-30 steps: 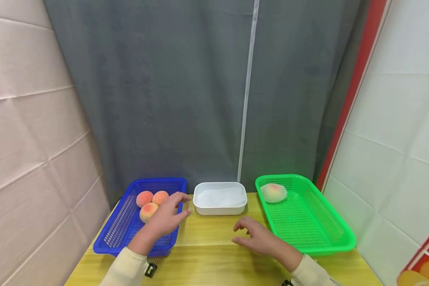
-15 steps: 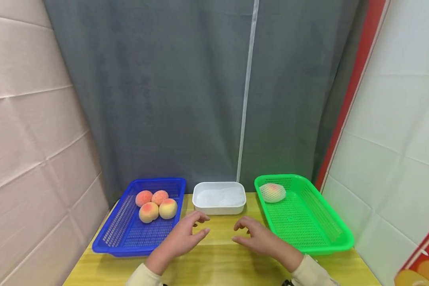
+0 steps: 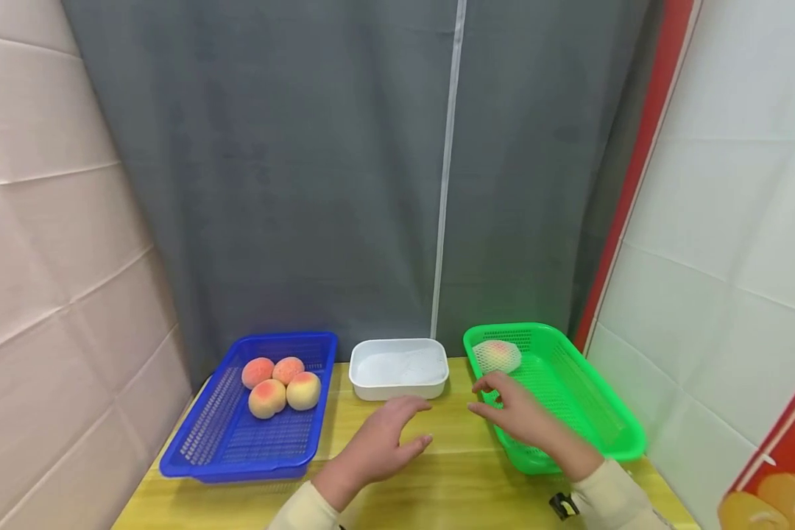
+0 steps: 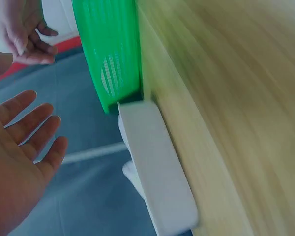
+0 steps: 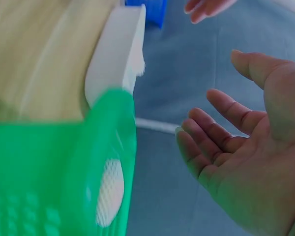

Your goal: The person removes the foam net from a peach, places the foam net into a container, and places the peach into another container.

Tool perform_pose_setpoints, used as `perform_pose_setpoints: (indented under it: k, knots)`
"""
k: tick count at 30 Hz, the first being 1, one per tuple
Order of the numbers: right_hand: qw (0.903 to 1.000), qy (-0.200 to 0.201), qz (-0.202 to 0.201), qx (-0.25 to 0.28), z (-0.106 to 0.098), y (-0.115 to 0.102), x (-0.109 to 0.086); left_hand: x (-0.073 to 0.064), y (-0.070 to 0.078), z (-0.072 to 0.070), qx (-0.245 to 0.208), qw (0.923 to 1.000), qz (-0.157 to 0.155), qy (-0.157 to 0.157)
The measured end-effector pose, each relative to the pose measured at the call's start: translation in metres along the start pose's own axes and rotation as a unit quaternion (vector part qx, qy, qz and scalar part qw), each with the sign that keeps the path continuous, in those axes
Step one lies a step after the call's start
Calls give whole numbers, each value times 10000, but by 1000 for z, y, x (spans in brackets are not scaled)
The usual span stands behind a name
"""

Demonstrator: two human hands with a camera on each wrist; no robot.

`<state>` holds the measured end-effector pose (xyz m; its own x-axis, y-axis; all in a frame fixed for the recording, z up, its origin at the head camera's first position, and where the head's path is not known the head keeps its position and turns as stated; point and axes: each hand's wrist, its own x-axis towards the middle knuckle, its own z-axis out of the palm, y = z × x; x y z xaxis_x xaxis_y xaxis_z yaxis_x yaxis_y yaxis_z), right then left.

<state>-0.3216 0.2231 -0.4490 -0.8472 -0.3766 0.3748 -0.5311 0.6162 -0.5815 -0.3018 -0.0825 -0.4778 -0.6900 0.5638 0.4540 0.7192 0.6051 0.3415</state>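
Note:
My left hand (image 3: 379,444) hovers over the table in front of the white tub (image 3: 399,390), fingers relaxed and nothing in them. Held above the near left side of the green basket (image 3: 626,423), my right hand (image 3: 518,414) is likewise relaxed, as the right wrist view also shows. One peach in a white foam net (image 3: 497,356) lies at the back left of that basket. Several bare peaches (image 3: 267,398) are grouped in the blue basket (image 3: 205,471) on the left. Inside the white tub is white netting material (image 3: 420,365).
The wooden table (image 3: 430,493) carries both baskets and the tub. A grey curtain (image 3: 291,184) hangs right behind them. Pale fabric walls (image 3: 59,221) close off the sides, and a red printed panel (image 3: 791,442) stands at the lower right.
My left hand has moved right, away from the peaches in the blue basket, to in front of the tub. My right hand has shifted right and forward, over the green basket's edge.

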Motion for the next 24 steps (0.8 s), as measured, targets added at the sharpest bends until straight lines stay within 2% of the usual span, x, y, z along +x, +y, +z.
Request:
perform_pose_setpoints:
  k: [4, 7, 13, 18, 24]
  knots:
    - [9998, 111, 144, 84, -17, 11, -1, 20, 10, 14, 179, 9995, 222, -156]
    - [9989, 111, 429, 164, -26, 19, -2, 37, 18, 24, 366, 9978, 505, -230]
    - [9967, 0, 778, 227, -41, 32, -5, 68, 34, 49, 807, 9888, 1158, -476]
    - [9961, -39, 860, 191, -48, 36, -8, 84, 45, 74, 1286, 9783, 1467, -705]
    - [9953, -49, 952, 143, -55, 41, -8, 98, 52, 105, 1737, 9675, 1583, -930]
